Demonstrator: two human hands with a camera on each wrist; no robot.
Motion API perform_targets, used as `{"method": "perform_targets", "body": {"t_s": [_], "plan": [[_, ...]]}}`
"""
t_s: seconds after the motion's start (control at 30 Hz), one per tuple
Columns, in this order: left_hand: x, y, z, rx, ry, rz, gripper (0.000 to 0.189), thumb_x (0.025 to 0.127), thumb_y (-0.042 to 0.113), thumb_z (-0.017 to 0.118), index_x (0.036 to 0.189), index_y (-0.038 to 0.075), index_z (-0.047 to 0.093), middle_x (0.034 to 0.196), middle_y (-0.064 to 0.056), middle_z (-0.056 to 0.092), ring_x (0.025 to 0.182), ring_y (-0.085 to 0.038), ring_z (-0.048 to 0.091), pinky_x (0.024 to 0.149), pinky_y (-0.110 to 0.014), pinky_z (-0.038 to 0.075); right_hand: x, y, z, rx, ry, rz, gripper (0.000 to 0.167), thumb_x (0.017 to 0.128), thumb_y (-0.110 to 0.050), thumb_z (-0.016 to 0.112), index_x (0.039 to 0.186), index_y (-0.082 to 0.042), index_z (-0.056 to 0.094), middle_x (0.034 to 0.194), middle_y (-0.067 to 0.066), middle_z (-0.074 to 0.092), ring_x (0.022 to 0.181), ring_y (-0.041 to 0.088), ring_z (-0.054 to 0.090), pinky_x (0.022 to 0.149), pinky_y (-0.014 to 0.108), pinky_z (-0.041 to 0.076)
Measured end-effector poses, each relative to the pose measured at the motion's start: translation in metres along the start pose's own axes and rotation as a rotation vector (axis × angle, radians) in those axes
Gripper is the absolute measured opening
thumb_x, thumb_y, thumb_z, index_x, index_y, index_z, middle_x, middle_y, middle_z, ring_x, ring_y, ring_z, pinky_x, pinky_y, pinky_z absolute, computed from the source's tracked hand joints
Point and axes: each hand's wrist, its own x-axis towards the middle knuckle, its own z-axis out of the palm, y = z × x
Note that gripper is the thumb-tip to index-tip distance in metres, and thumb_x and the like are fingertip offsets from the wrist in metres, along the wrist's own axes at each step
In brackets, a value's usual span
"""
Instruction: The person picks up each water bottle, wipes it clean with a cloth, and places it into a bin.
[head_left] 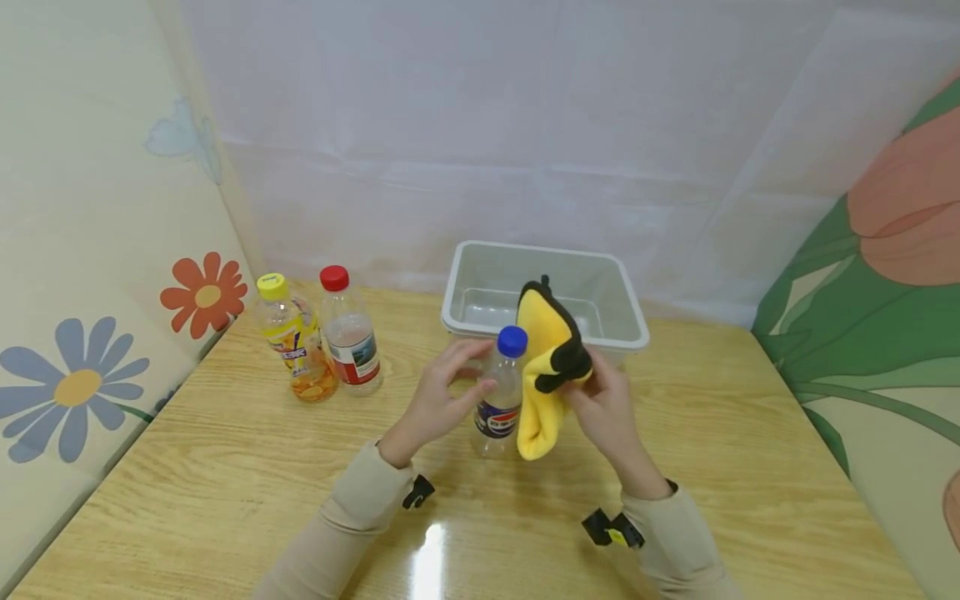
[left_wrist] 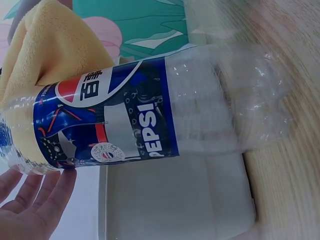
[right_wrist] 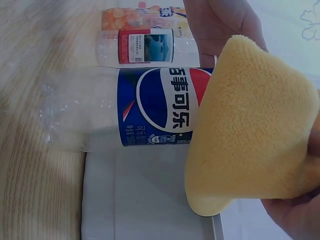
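Note:
A clear Pepsi bottle (head_left: 497, 421) with a blue cap (head_left: 512, 342) stands upright on the wooden table, a little in front of the grey bin. My left hand (head_left: 442, 396) is at its upper left side, thumb and fingers apart. In the left wrist view, those fingertips (left_wrist: 62, 182) reach the bottle near the label's edge. My right hand (head_left: 600, 400) pinches a yellow cloth (head_left: 542, 417) with black trim, bunched up and hanging along the bottle's right side. The right wrist view shows the cloth (right_wrist: 250, 130) overlapping the bottle's upper part.
Behind the bottle is a grey plastic bin (head_left: 630, 337) with a pale rim. To the left stand a yellow-capped bottle (head_left: 296, 342) with some orange content at its base and a red-capped bottle (head_left: 352, 346). White sheeting (head_left: 480, 167) hangs behind, with flower-printed panels at both sides.

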Motion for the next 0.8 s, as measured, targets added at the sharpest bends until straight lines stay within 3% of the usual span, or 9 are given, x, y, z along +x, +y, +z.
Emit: {"method": "perform_targets", "body": {"t_s": [0.27,0.43,0.8], "plan": [[0.000,-0.001,0.000,-0.011,-0.014,0.004,0.043,0.081,-0.006,0.062,0.122,-0.008,0.049,0.116,-0.021,0.052,0.104,-0.032,0.053,0.081,-0.031,0.053,-0.003,0.001,0.000,-0.044,-0.029,-0.082,0.048,0.062,0.027,0.052,0.107,0.013,0.057,0.092,0.025,0.062,0.075,0.004,0.058,0.058,0.020,0.054],[-0.001,0.002,-0.001,-0.014,-0.020,-0.004,0.043,0.083,-0.001,0.062,0.123,-0.008,0.049,0.118,-0.021,0.052,0.105,-0.031,0.053,0.082,-0.029,0.052,-0.005,0.001,0.000,-0.070,-0.031,-0.095,0.047,0.061,0.027,0.053,0.105,0.012,0.058,0.091,0.026,0.062,0.076,0.002,0.058,0.057,0.018,0.053],[-0.004,0.002,-0.001,-0.009,-0.029,-0.003,0.044,0.086,0.009,0.062,0.125,-0.006,0.048,0.117,-0.019,0.053,0.106,-0.030,0.053,0.084,-0.029,0.052,-0.015,0.000,0.000,-0.080,-0.061,0.014,0.041,0.063,0.027,0.052,0.102,0.013,0.058,0.089,0.025,0.063,0.075,0.004,0.058,0.061,0.021,0.053]]}}
